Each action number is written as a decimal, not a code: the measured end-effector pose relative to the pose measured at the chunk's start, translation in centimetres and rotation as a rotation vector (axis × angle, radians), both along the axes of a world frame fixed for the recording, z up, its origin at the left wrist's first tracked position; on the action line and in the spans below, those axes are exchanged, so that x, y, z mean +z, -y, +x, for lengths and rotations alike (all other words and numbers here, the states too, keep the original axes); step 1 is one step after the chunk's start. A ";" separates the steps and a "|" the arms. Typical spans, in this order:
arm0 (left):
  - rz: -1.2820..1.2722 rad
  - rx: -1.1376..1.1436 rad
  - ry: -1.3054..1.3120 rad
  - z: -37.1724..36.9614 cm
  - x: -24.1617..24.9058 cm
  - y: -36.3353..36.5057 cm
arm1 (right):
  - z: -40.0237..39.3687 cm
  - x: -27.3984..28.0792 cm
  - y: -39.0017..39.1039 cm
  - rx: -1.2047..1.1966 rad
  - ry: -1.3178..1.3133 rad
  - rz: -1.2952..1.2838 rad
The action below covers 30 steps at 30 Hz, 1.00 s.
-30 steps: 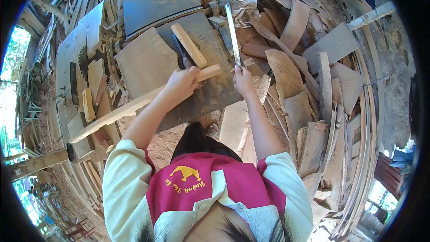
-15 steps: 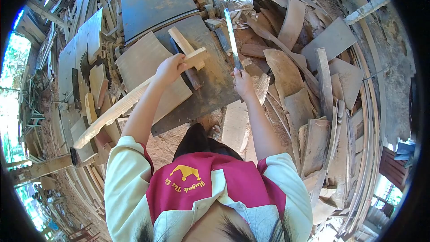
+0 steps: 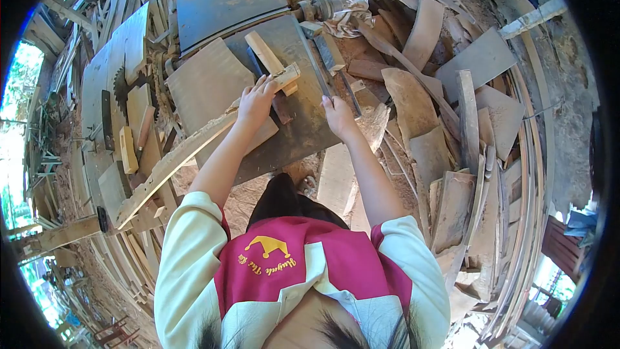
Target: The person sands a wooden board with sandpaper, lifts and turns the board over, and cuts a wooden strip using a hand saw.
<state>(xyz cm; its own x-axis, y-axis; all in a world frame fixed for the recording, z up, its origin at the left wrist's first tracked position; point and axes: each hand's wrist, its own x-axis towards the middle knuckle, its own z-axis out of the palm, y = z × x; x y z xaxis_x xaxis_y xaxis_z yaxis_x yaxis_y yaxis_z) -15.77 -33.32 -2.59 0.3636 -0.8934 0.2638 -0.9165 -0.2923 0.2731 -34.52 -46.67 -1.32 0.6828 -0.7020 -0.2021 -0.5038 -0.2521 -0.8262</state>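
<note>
My left hand (image 3: 256, 102) grips a long, rough-edged wooden strip (image 3: 184, 154) near its far end, thumb side hidden. That end lies over a small wooden block (image 3: 263, 52), and the near end slants down to the left, past the table edge. In my right hand (image 3: 338, 116) is a long, narrow metal blade (image 3: 312, 58), pointing away over the right part of the dark metal table (image 3: 252, 163); its handle is mostly covered by my fingers. A wide flat board (image 3: 210, 81) lies on the table under the strip.
A second metal plate (image 3: 226, 0) stands behind the table. To the left, a toothed circular blade (image 3: 121, 94) and a yellowish wooden block (image 3: 128, 150) sit by boards. Curved offcuts (image 3: 413, 103) pile up on the right, with a crumpled silvery sheet (image 3: 352, 0) at the back.
The metal blade has turned left, from beside the table to over its right part. My right hand has shifted slightly left; the strip's near end has moved slightly down and right.
</note>
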 end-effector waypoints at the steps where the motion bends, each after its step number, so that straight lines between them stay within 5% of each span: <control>1: 0.002 0.009 -0.032 0.0 0.2 0.0 | 0.4 -0.3 -0.1 0.004 -0.001 0.003; 6: -0.031 0.014 -0.064 0.6 2.2 0.7 | 3.0 0.8 -0.5 0.070 -0.213 -0.149; 30: 0.004 0.080 -0.017 0.6 1.1 1.1 | 7.0 1.6 -2.0 0.051 -0.419 -0.272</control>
<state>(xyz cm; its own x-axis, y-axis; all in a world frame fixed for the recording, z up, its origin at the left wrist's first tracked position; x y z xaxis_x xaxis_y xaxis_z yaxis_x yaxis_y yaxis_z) -15.18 -34.45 -1.46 0.4387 -0.8623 0.2530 -0.8852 -0.3660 0.2873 -27.48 -44.64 0.29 0.6167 -0.7355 -0.2807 -0.7598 -0.4627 -0.4567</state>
